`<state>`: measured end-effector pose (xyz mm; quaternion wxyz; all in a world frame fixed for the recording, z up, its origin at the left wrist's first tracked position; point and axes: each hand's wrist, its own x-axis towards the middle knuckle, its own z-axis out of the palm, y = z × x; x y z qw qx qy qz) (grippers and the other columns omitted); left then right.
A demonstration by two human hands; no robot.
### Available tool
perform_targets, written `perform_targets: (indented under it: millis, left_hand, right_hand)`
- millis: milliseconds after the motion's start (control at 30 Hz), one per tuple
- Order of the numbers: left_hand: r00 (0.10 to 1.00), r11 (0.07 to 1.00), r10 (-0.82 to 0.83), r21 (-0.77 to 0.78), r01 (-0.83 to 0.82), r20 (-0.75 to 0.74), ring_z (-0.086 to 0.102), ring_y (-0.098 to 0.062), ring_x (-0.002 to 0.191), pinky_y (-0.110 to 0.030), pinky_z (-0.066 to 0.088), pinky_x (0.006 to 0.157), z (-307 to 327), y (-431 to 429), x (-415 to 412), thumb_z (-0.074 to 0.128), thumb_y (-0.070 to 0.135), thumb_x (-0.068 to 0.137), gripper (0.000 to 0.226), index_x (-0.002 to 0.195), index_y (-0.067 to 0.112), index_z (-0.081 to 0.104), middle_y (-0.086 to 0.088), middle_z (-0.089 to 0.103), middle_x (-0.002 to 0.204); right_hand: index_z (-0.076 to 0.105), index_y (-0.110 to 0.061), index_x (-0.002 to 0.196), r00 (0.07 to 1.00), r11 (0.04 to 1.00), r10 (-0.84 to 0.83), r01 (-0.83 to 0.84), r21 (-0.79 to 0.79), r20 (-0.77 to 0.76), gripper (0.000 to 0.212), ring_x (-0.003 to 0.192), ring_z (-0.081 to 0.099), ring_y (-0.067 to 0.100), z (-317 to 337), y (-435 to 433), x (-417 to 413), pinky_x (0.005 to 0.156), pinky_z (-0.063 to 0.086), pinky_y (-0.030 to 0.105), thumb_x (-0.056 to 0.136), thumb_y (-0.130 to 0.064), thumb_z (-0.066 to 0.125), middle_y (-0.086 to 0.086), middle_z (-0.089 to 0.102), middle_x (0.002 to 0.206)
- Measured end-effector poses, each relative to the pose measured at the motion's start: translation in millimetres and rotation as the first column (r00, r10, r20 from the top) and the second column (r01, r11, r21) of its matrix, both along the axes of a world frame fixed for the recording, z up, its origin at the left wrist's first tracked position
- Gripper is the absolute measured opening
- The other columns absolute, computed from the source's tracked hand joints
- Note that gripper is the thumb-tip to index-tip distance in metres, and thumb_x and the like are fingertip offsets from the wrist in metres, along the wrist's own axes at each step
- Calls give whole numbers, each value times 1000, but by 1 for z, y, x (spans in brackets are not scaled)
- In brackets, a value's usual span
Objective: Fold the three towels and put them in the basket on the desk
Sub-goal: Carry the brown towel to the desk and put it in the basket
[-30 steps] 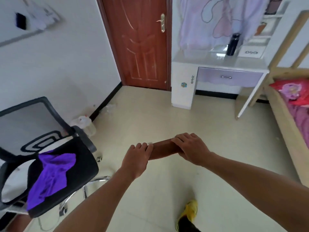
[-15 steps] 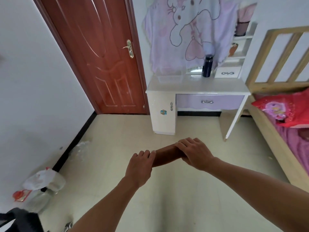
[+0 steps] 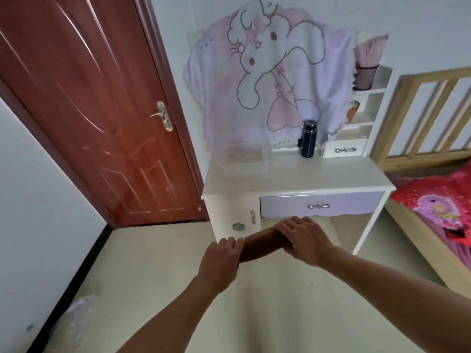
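A folded brown towel (image 3: 260, 243) is held level in front of me, low before the desk. My left hand (image 3: 220, 263) grips its left end and my right hand (image 3: 303, 240) lies over its right end, fingers curled around it. A clear mesh basket (image 3: 246, 159) stands on the white desk (image 3: 331, 177), at the back left of the desktop, well beyond the towel. The basket looks to hold nothing.
A dark blue bottle (image 3: 309, 138) stands on the desk right of the basket, beside a small drawer unit (image 3: 345, 149). A red-brown door (image 3: 102, 118) is at left. A wooden bed (image 3: 420, 138) with red bedding (image 3: 438, 205) is at right. Plastic bags (image 3: 74, 317) lie by the left wall.
The view has swung right from the office chair with a purple cloth, and the desk has come much closer. Both hands keep the same hold on the brown towel.
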<state>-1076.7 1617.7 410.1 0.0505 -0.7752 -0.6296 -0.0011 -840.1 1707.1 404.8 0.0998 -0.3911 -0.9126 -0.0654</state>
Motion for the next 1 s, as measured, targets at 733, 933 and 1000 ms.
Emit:
perform_targets:
  millis: [733, 933, 1000]
  left_hand:
    - [959, 981, 190, -74, -178, 211, 57, -20, 96, -29, 41, 80, -20, 434, -58, 56, 29, 86, 44, 128, 22, 45, 2, 58, 112]
    - [798, 926, 373, -238, -292, 473, 63, -18, 82, -30, 52, 74, -39, 495, -102, 60, 25, 78, 34, 111, 23, 53, 2, 65, 93]
    - [648, 884, 466, -352, -308, 602, 63, -17, 79, -26, 53, 69, -46, 522, -119, 66, 19, 75, 36, 108, 19, 53, 0, 66, 90]
  right_hand:
    - [53, -26, 125, 995, 952, 32, -58, -301, -93, 44, 105, 57, 16, -2, 463, -79, 87, 41, 26, 83, -33, 65, -5, 62, 118]
    - [52, -32, 108, 973, 740, -146, -13, -673, -179, 44, 87, 58, 14, -6, 541, -131, 73, 48, 24, 71, -30, 75, -9, 62, 98]
    - [55, -24, 105, 883, 555, -370, -39, -831, -289, 43, 85, 64, 23, -14, 572, -152, 69, 57, 32, 68, -18, 78, 1, 65, 95]
